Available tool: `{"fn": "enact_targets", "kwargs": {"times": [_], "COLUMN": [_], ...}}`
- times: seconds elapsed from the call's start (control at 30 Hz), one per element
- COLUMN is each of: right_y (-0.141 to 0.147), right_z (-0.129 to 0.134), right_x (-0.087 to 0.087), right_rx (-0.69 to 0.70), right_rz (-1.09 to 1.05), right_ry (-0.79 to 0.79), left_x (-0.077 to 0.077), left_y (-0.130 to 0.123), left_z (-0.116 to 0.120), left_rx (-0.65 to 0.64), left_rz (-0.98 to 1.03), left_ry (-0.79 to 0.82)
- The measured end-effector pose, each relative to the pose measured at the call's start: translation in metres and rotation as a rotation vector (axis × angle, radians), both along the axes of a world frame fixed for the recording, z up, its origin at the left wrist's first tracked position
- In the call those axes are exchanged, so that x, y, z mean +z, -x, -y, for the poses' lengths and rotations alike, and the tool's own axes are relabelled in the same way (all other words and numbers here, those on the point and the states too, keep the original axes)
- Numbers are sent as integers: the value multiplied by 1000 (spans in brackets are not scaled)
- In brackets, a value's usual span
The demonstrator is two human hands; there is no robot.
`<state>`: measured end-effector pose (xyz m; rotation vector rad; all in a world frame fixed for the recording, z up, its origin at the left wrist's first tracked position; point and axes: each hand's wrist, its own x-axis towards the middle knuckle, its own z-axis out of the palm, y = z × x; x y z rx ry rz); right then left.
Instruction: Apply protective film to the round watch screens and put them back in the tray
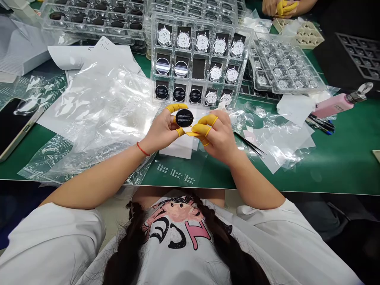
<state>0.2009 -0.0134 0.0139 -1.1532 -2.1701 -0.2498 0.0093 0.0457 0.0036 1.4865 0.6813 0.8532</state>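
My left hand, with yellow finger cots and a red string bracelet at the wrist, grips a round watch head by its edge. White print covers its black face, which is turned toward me. Just to the right, the cot-covered fingers of my right hand are pinched together close to its lower edge; what lies between them is too small to make out. Behind both hands a clear plastic tray stands tilted, holding several watch heads, some black-faced and some showing silvery-white round sides. One middle-row compartment holds only a black backing.
Stacked trays stand at the back left, more trays at the right. Plastic bags cover the left side, beside a phone. Black tweezers, pens and a pink bottle lie right. Another person's hands show at the top.
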Motion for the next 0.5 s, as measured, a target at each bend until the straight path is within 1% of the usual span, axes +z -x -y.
{"fn": "enact_targets", "kwargs": {"times": [0.1, 0.2, 0.27, 0.37, 0.5], "right_y": [6, 12, 16, 19, 22], "right_z": [4, 10, 13, 15, 15], "right_x": [4, 10, 11, 7, 2], "right_rx": [-22, -79, -117, -150, -168], "right_rz": [-171, -307, -325, -297, -263], "right_ry": [91, 117, 130, 142, 62], "left_x": [-1, -4, -6, -9, -12], "left_y": [-1, -1, -1, -1, 0], "left_z": [2, 5, 7, 9, 8], "left_rx": [6, 18, -1, -24, -7], "left_rz": [-10, -32, -42, -55, -54], "left_ry": [-62, -117, -143, -155, -171]}}
